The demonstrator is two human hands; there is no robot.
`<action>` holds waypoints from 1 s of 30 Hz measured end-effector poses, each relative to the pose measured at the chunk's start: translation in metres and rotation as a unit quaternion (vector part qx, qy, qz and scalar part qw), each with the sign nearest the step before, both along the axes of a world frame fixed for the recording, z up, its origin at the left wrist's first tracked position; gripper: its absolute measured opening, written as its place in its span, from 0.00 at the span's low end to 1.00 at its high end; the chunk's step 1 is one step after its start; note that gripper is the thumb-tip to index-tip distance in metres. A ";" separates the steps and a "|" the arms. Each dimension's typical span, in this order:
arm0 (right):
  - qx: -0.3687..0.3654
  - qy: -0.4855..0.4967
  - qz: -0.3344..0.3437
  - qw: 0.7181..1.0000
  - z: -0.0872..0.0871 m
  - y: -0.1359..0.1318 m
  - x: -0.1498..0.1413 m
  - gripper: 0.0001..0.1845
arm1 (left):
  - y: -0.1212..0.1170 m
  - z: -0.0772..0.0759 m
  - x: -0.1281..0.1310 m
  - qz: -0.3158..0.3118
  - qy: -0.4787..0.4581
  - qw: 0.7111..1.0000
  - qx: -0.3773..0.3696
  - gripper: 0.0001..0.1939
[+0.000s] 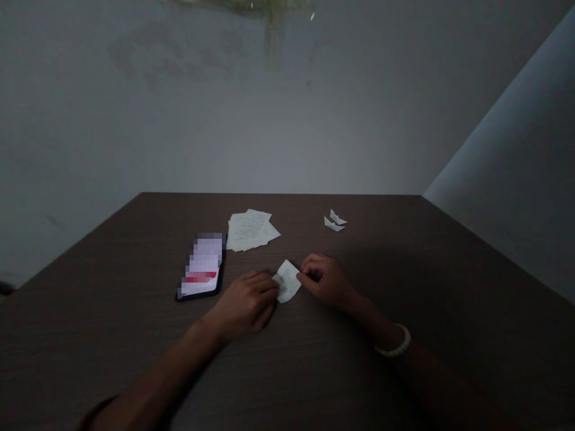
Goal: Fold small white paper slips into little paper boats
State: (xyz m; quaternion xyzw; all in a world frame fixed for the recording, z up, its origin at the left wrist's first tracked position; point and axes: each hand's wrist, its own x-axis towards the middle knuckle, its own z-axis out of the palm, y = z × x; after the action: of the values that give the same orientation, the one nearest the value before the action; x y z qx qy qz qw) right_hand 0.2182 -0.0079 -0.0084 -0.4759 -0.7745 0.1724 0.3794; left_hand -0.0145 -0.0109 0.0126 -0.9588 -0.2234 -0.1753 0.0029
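Dark wood-grain surface (pixel 287 371), grey wall (pixel 336 131) behind | phone (pixel 202 263), screen lit, lies flat | left hand (pixel 251 298) curls over left edge of printed paper slip (pixel 288 280), grip cannot be told | loose paper stack (pixel 249 230) beyond | slip lies between both hands | right hand (pixel 327 280) pinches its right corner | two folded paper boats (pixel 333 225) farther back

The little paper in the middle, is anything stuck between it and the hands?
No, nothing visible. The left hand and right hand are at opposite sides of the little paper. The phone lies farther left; the paper pile and paper boats lie farther back.
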 end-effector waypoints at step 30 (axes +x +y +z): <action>0.064 -0.131 0.068 0.987 0.003 -0.009 -0.002 0.10 | 0.006 0.000 -0.008 -0.005 0.002 0.999 -0.046 0.13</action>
State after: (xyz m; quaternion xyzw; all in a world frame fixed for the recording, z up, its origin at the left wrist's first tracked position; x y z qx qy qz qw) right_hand 0.2160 -0.0170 -0.0051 -0.4155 -0.8575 0.0838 0.2915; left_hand -0.0225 -0.0052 0.0127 -0.9592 -0.2269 -0.1632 -0.0418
